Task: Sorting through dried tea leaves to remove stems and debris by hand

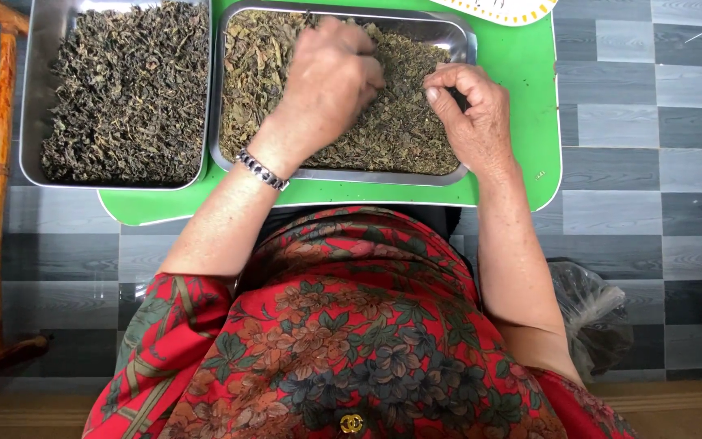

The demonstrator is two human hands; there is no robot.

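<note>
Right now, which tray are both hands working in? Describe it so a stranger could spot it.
On the green tabletop sit two shallow steel trays of dried leaves. It is the right-hand steel tray, under the left hand and right hand. Its leaves are paler and olive-green; the left-hand steel tray holds darker leaves.

Red floral dress (351, 341), green table (522, 97), grey checked floor (643, 162), olive-brown leaves (392, 122).

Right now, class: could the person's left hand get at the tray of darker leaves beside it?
Probably yes. The left hand rests in the right tray, and the darker tray sits directly alongside with nothing between.
</note>
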